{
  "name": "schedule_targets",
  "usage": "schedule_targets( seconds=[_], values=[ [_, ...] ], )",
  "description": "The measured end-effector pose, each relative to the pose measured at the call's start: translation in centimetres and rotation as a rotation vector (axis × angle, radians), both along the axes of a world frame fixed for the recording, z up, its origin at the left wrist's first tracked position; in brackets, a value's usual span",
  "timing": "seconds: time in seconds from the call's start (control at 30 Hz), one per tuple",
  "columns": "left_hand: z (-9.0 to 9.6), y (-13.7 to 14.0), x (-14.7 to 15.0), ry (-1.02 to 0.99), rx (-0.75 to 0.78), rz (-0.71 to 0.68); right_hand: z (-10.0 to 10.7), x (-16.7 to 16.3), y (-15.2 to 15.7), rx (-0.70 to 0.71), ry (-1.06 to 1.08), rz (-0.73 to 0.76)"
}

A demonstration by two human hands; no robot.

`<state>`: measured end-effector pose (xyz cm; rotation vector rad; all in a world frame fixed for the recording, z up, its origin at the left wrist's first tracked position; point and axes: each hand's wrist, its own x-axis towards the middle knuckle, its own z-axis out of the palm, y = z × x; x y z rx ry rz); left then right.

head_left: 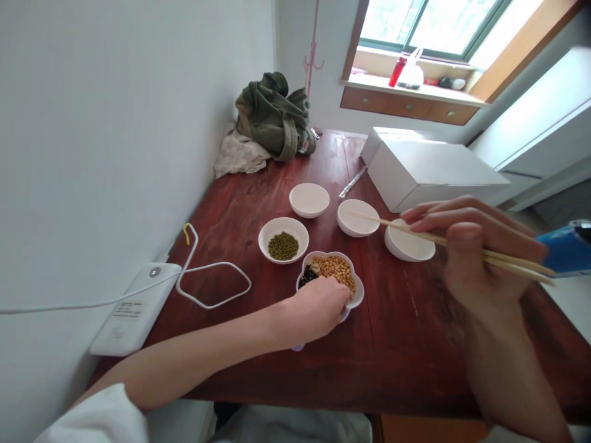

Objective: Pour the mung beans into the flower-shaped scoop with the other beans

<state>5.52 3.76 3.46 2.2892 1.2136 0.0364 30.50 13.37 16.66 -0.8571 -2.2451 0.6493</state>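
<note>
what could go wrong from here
The left hand is right over the flower-shaped bowl, so a bump might spill its yellow beans and black beans. Small beans could slip from the slender chopsticks in the right hand. The looped white cable near the left forearm might snag.

Has a dish of beans near the front of the table, under the left hand. Behind it to the left, has a bowl of mung beans; behind that, a second bowl. Farther right, has a third bowl, then a fourth bowl. Holds chopsticks at the right, in the right hand. Behind the right-hand bowls, has a box. Has a bag and a cloth at the back left, and a power bank front left, beside the wall.
</note>
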Motion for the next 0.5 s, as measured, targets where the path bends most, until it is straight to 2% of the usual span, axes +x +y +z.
schedule_targets(
  seconds=[0.1,0.27,0.37,0.5],
  values=[
    [-0.1,-0.1,0.3,0.022,0.042,-0.038,-0.2,-5.3,0.8,0.001,-0.223,0.028],
    [0.0,0.0,0.3,0.091,0.081,-0.082,-2.1,-14.3,2.1,0.059,-0.606,-0.005],
    [0.7,0.3,-0.1,0.105,0.08,-0.076,-3.3,-17.3,3.3,-0.029,-0.876,-0.026],
    [2.1,0.8,-0.6,0.13,0.003,-0.016,-5.1,-19.0,4.4,-0.091,-0.933,0.011]
  ],
)
